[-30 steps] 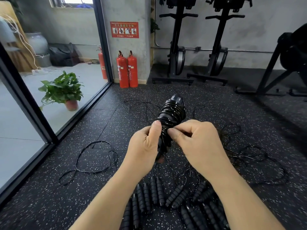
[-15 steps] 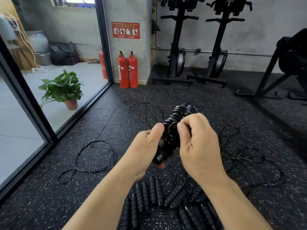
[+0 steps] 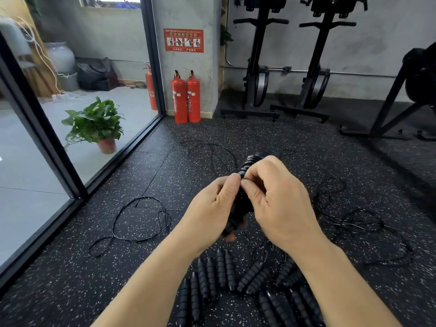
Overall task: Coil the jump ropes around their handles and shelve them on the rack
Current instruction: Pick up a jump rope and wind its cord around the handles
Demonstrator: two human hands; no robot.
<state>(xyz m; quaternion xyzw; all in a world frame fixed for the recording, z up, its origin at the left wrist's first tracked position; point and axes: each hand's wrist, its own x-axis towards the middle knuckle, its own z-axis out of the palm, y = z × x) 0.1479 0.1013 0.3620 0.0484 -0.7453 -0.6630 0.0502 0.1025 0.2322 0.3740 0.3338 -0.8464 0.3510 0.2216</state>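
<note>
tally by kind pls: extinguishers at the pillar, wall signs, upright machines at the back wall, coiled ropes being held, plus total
extinguishers: 2
wall sign: 1
upright machines: 2
coiled rope: 1
total: 6

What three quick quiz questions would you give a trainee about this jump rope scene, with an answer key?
1. True or false: the left hand and the right hand both hold the coiled jump rope.
2. Multiple choice: the loose handles lie on A) a rack, B) the floor, C) a bench.
3. Short answer: what green thing stands beyond the glass wall?

Key: 1 true. 2 B. 3 the potted plant.
</note>
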